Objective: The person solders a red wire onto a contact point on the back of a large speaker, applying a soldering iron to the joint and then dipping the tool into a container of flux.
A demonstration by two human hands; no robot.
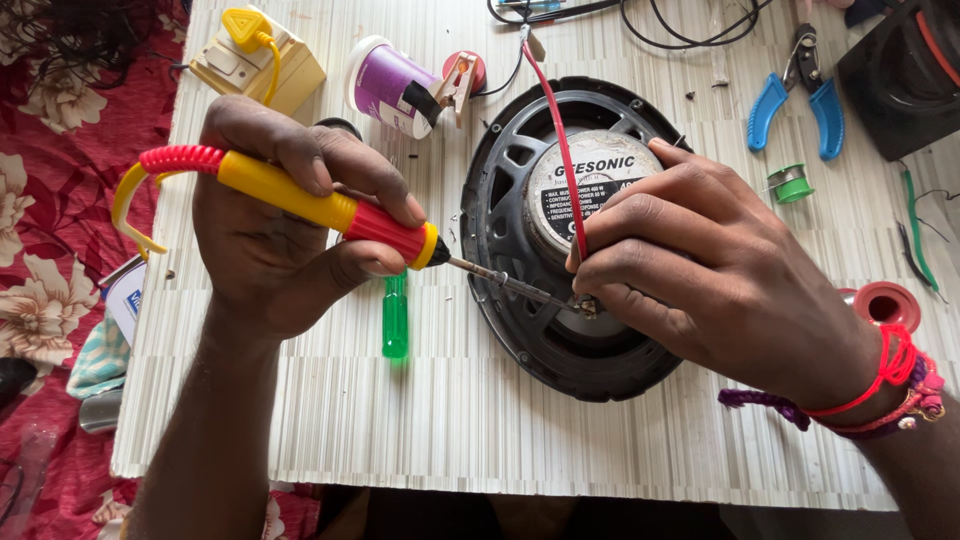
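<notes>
1. A pale striped board lies over red floral cloth.
2. The black speaker sits magnet-up beneath both hands.
3. The left hand is clamped on a yellow-red soldering iron, tip touching the right fingertips.
4. The right hand pinches a red wire.
5. Bare board lies nearer the body; blue pliers lie beyond the right knuckles.

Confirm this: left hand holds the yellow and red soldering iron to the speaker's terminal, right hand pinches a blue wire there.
Not quite. The head view shows the wire is red, not blue. The rest holds: the left hand holds the soldering iron at the speaker, the right hand pinching the wire.
</notes>
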